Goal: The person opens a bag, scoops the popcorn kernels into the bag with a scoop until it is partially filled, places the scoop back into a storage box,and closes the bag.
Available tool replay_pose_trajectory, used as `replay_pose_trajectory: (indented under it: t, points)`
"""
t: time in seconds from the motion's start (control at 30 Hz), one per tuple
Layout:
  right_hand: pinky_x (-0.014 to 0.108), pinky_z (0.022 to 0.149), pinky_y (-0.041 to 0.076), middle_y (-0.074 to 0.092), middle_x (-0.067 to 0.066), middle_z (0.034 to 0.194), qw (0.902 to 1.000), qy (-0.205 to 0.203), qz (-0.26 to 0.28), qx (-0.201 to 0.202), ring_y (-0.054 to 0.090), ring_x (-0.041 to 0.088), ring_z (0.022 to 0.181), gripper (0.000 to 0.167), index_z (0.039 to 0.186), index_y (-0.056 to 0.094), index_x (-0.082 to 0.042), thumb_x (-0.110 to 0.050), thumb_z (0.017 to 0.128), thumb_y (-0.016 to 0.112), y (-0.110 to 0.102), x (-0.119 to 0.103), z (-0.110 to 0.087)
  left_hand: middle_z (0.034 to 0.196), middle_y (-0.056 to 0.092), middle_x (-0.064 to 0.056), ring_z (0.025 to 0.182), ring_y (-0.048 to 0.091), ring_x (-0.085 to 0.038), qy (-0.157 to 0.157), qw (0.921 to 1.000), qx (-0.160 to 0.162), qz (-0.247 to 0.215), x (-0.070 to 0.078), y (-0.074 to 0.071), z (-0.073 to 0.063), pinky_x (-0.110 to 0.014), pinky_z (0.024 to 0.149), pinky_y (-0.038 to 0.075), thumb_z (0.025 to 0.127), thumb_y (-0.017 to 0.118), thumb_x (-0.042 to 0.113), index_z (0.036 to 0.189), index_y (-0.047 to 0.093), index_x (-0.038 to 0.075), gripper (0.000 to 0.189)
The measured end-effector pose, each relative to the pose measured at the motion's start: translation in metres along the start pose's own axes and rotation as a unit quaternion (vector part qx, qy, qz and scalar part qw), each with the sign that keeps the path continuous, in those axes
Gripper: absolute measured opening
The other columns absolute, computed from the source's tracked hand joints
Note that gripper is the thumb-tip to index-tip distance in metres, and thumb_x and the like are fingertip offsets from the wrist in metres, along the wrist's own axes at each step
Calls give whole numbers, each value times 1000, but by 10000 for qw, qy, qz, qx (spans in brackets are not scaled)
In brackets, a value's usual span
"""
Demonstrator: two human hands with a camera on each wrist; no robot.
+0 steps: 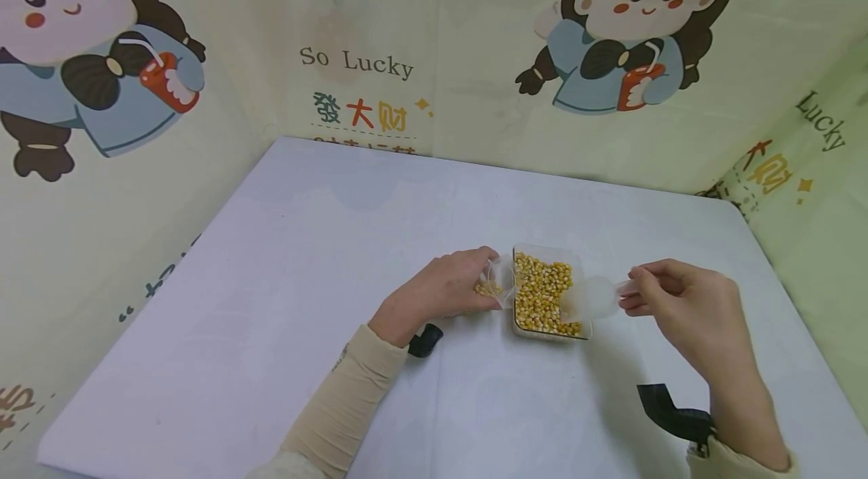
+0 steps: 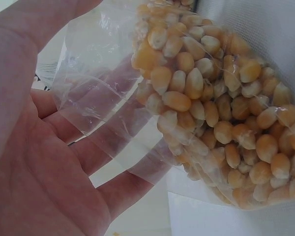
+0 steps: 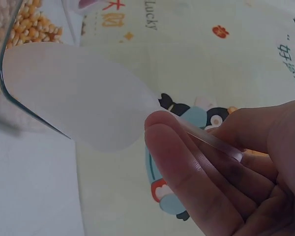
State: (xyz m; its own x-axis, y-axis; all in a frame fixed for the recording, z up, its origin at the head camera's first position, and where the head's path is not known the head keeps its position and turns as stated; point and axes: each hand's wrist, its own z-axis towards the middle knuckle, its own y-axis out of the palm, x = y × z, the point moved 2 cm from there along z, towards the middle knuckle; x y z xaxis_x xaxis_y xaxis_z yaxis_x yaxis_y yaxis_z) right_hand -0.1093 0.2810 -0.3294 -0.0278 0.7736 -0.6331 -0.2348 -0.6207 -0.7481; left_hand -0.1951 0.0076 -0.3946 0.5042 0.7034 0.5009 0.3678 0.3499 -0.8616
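A clear rectangular container [image 1: 551, 336] full of yellow corn kernels [image 1: 541, 291] sits on the table. At its left side, my left hand [image 1: 449, 285] holds a clear plastic bag [image 1: 503, 285], thumb on one side and fingers on the other. More kernels [image 2: 221, 113] fill the lower part of that bag in the left wrist view. My right hand [image 1: 698, 309] pinches the handle of a translucent white scoop [image 3: 78, 96] between thumb and fingers. The scoop's bowl reaches over the container's right rim, its front end among the kernels.
A white table [image 1: 271, 328] extends around the container, mostly to the left. Printed cloth walls [image 1: 475, 50] with cartoon figures stand behind and at both sides. Black wrist straps [image 1: 671, 413] stick out under the forearms.
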Motion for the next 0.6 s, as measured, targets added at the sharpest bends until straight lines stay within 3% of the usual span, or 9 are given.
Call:
replay_pose_trajectory:
  t: [0.6]
  points:
    - [13,63,54,76,15,83,9990,122,294,-308,72,7,62,25,103,69,4,-19,100,58,17,8,-2,112,63,4,86,55,-10,-78,10000,-29,16,0,1,1,-26,76,48,86,75,45,145,44,11,75]
